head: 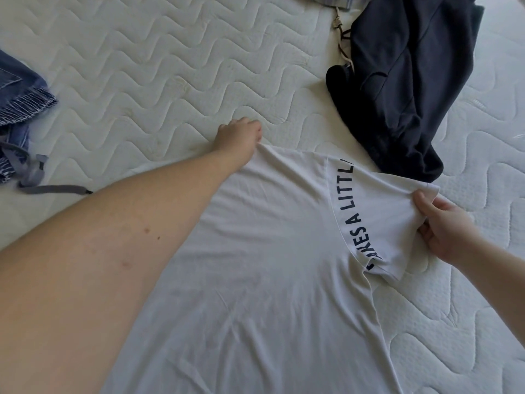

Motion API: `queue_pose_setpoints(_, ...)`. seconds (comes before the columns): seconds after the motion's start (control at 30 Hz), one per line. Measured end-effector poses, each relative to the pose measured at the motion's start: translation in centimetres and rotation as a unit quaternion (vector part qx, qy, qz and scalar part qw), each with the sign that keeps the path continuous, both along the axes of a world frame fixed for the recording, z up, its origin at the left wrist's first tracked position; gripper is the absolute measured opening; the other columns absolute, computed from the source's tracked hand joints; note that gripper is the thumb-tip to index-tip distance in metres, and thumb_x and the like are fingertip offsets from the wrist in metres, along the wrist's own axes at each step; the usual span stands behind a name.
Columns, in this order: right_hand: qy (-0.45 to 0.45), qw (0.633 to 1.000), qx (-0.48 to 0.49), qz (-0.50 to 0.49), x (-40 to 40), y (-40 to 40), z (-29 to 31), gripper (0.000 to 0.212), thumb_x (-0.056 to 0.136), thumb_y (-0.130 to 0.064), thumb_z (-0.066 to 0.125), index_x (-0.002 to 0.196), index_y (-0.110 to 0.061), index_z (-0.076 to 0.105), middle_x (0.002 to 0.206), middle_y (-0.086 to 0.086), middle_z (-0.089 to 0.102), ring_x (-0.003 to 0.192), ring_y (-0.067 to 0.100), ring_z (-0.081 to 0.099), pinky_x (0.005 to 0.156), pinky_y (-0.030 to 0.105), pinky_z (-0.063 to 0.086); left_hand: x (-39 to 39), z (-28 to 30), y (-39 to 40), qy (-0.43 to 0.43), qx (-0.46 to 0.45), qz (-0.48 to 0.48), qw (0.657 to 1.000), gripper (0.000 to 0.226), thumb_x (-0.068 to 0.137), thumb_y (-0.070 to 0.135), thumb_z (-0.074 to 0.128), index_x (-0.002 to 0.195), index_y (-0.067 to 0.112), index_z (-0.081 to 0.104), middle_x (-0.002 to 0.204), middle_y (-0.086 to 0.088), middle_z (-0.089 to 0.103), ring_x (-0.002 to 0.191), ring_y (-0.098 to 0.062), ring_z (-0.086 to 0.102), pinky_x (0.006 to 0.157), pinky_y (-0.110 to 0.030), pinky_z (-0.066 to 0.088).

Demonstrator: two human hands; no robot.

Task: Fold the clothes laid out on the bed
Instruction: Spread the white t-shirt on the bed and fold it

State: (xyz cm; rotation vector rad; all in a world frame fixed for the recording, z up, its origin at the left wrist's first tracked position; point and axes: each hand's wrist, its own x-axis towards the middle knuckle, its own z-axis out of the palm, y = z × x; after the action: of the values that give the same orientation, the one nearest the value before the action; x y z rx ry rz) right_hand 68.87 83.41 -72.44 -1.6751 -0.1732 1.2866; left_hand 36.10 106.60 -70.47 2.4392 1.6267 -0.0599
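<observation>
- The white T-shirt (255, 265) is lying on the bed (156, 66) straight in front of the person, its long axis running away from them, far edge between the two hands.
- The left hand (237, 136) is gripping the far left corner against the mattress, fingers curled.
- The right hand (446, 228) is pinching the lettered right flap and lifting it inward; being nearer, it is probably leading the fold.
- Counting: one white shirt being folded, one dark garment (403, 81) lying far right, one denim piece (20, 92) at left, and a scrap of pale checked cloth (335, 1) at the top edge.
</observation>
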Motion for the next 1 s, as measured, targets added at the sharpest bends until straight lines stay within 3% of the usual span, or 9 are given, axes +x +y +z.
queue_pose_setpoints(0.17,0.002,1.0,0.001,-0.003,0.1,0.0,-0.1,0.011,0.093,-0.031,0.063,0.094,-0.026,0.073,0.082,-0.008,0.075,0.071,0.004,0.07,0.06,0.019,0.056,4.6,0.3,-2.1,-0.003,-0.082,-0.066,0.994,0.036,0.093,0.053,0.053,0.111,0.023,0.06,0.122,-0.004,0.057,0.119,-0.026,0.049,0.099,-0.039,0.034)
queue_pose_setpoints(0.3,0.0,1.0,-0.005,-0.005,0.2,0.1,-0.2,0.01,0.092,-0.031,0.065,0.093,-0.025,0.073,0.08,-0.009,0.075,0.07,0.004,0.07,0.061,0.019,0.056,7.3,0.7,-2.4,-0.008,-0.154,-0.095,0.983,0.028,0.09,0.041,0.064,0.112,0.025,0.061,0.116,0.002,0.062,0.115,-0.021,0.052,0.101,-0.037,0.033)
queue_pose_setpoints(0.4,0.002,1.0,-0.004,-0.003,0.4,0.1,-0.5,0.01,0.092,-0.031,0.065,0.093,-0.026,0.073,0.081,-0.009,0.075,0.071,0.004,0.07,0.061,0.019,0.057,9.2,0.3,-2.9,-0.047,-0.124,-0.066,0.989,0.016,0.097,0.032,0.055,0.106,0.023,0.064,0.109,0.001,0.066,0.11,-0.022,0.056,0.096,-0.035,0.033)
queue_pose_setpoints(0.53,0.01,1.0,0.001,0.006,0.5,0.1,-0.6,0.01,0.093,-0.03,0.064,0.096,-0.025,0.072,0.084,-0.008,0.075,0.075,0.005,0.071,0.063,0.019,0.057,11.0,-0.9,-4.3,-0.025,-0.049,-0.059,0.997,0.02,0.102,0.028,0.045,0.109,0.025,0.063,0.114,-0.001,0.06,0.113,-0.024,0.05,0.088,-0.033,0.029)
queue_pose_setpoints(0.63,0.006,1.0,-0.001,0.006,0.6,0.1,-0.8,0.01,0.093,-0.03,0.064,0.095,-0.026,0.073,0.084,-0.009,0.075,0.075,0.004,0.071,0.063,0.019,0.057,10.4,-1.7,-6.0,-0.022,0.015,-0.069,0.997,0.025,0.099,0.028,0.045,0.12,0.031,0.057,0.123,0.003,0.05,0.118,-0.019,0.044,0.096,-0.031,0.026)
queue_pose_setpoints(0.77,0.003,1.0,-0.005,0.008,0.8,0.1,-1.0,0.01,0.092,-0.031,0.065,0.095,-0.025,0.073,0.085,-0.009,0.075,0.077,0.004,0.071,0.063,0.019,0.057,7.9,-1.8,-9.2,-0.01,0.047,-0.077,0.996,0.051,0.1,0.037,0.038,0.149,0.028,0.031,0.155,0.002,0.03,0.144,-0.017,0.023,0.117,-0.035,0.013)
queue_pose_setpoints(0.9,-0.009,1.0,-0.013,0.012,0.6,0.0,-0.8,0.012,0.09,-0.034,0.067,0.096,-0.025,0.073,0.086,-0.009,0.075,0.077,0.004,0.071,0.062,0.019,0.056,4.9,-2.0,-14.0,-0.012,0.055,-0.128,0.99,0.061,0.099,0.04,0.036,0.155,0.022,0.021,0.163,-0.003,0.013,0.15,-0.019,0.01,0.119,-0.039,0.003)
queue_pose_setpoints(1.0,-0.028,0.999,-0.013,0.013,0.4,-0.1,-0.5,0.014,0.089,-0.036,0.068,0.096,-0.024,0.073,0.086,-0.008,0.076,0.078,0.006,0.072,0.062,0.019,0.057,4.6,-2.9,-17.8,0.009,0.046,-0.169,0.984,0.066,0.096,0.054,0.024,0.156,0.032,0.011,0.165,-0.001,0.004,0.151,-0.02,0.003,0.119,-0.045,0.0)
